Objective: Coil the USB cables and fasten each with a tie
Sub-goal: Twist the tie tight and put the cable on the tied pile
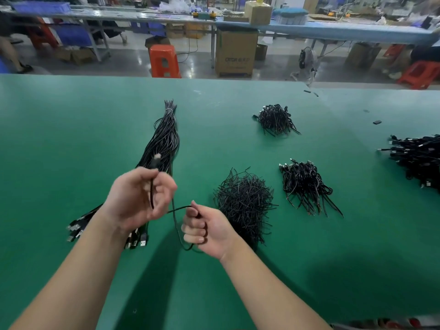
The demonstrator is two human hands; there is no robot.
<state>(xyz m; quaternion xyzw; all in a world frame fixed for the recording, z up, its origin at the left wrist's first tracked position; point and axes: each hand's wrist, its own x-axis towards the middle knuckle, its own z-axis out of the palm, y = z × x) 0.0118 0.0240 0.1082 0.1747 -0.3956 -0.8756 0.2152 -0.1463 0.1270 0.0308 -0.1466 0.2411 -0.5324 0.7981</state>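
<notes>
- The left hand (140,196) is pinching one thin black USB cable (175,217) near its plug, above the green table (71,139).
- The right hand (204,231) is curling round its slack.
- It's looking light and floppy, best gripped close to the loop.

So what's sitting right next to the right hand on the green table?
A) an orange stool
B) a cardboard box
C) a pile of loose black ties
C: the pile of loose black ties lies on the green table just beside the right hand, which grips the cable.
</notes>
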